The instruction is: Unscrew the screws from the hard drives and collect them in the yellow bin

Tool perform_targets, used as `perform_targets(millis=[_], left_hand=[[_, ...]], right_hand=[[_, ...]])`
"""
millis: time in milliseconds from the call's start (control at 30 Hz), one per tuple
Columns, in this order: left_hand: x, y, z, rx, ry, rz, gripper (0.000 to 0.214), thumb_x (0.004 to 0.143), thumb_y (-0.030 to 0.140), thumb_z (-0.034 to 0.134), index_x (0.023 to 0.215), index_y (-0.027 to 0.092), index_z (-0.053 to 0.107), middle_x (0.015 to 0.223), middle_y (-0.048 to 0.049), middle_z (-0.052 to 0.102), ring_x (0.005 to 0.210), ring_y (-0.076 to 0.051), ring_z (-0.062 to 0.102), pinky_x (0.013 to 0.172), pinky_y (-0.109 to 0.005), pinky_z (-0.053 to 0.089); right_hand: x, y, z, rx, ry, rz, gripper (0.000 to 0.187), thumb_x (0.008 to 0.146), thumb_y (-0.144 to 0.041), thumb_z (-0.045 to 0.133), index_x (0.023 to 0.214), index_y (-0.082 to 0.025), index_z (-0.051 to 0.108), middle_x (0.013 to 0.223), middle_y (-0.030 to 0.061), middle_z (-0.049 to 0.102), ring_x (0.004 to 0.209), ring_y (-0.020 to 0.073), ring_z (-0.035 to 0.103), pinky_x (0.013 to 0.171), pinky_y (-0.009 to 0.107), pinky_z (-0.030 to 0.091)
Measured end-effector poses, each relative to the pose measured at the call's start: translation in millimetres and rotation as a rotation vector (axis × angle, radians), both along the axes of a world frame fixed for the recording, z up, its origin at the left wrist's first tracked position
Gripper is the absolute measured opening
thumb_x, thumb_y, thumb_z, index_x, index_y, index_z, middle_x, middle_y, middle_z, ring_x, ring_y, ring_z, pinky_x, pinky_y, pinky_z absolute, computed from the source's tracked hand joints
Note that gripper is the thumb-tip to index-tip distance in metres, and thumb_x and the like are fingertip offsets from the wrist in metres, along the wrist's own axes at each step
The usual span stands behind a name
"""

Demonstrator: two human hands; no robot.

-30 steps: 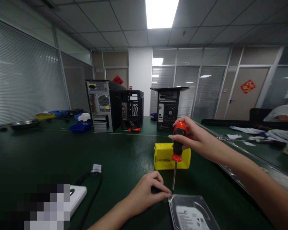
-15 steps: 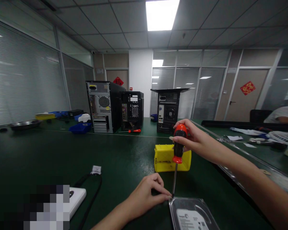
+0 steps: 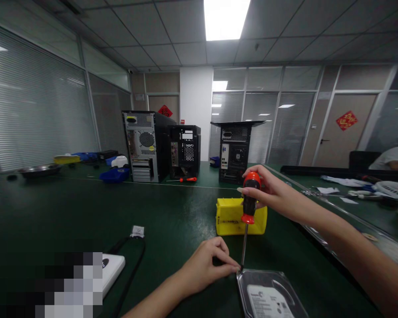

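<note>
My right hand [image 3: 265,187] grips a screwdriver [image 3: 250,198] by its red and black handle. The shaft points down, slightly tilted, with its tip at the far left corner of a hard drive [image 3: 268,289]. Thumb and fingertips of my left hand [image 3: 212,263] are pinched together at that same corner, close beside the tip. What they pinch, if anything, is too small to make out. The hard drive lies flat on the green table with its white label up, its near end cut off by the frame. Just behind the screwdriver is a yellow plastic bin [image 3: 227,216].
Computer cases [image 3: 141,145] stand at the back, another black case [image 3: 235,152] right of them. A second screwdriver [image 3: 187,179] lies before them. A white device [image 3: 114,269] with a black strap is at left, partly pixelated. A blue bin [image 3: 114,175] stands farther back; a person [image 3: 389,158] sits far right.
The view has shifted slightly, so everything sits a little farther right and higher. Both hands keep their places at the hard drive's corner, and the screwdriver stays in my right hand.
</note>
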State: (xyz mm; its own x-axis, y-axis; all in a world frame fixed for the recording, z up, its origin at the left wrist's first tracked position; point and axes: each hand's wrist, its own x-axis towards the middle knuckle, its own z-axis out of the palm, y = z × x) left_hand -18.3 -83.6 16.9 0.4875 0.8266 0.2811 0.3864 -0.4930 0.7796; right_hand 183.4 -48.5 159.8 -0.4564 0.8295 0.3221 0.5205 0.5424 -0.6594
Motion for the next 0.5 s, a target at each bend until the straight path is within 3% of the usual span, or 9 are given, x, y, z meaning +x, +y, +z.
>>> perform_targets(millis=[500], left_hand=[[-0.8,-1.2,2.7,0.005,0.020,0.014,0.012,0.080,0.024,0.069,0.090,0.023,0.077,0.081,-0.0010,0.054,0.077,-0.014,0.053,0.067,-0.023,0.038]], right_hand=[[3.6,7.8,-2.6,-0.023,0.031,0.005,0.048,0.080,-0.056,0.057,0.113,-0.026,0.040,0.104,0.0051,0.049,0.092,0.0231,0.058,0.063,0.033,0.058]])
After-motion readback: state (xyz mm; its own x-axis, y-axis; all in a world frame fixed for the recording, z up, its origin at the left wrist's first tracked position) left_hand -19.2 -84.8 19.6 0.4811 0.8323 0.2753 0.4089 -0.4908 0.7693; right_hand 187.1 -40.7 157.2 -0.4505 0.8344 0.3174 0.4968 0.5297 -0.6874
